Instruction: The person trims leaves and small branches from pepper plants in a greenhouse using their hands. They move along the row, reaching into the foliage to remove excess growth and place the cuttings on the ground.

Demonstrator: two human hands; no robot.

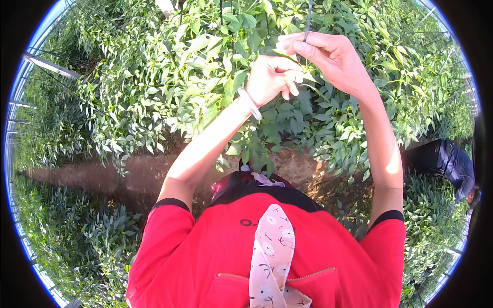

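Both my hands are raised at the front of a dense row of leafy plants [205, 66] that look like pepper plants. My right hand [334, 59] pinches a thin dark string [309, 18], which runs up out of view from between its thumb and fingers. Just to the left and slightly lower, my left hand [269, 79] has its fingers curled in among the leaves. What those fingers hold, if anything, is hidden. A light-coloured bracelet [250, 104] circles my left wrist. Below the two hands, a leafy stem [321, 93] extends to the right.
More dark strings hang among the foliage. A brown soil path [149, 174] crosses in front of me, with another plant row [82, 231] on my nearer side. At the far right, a person in dark clothes [449, 161] bends by the plants. A pale pole [51, 65] slants at upper left.
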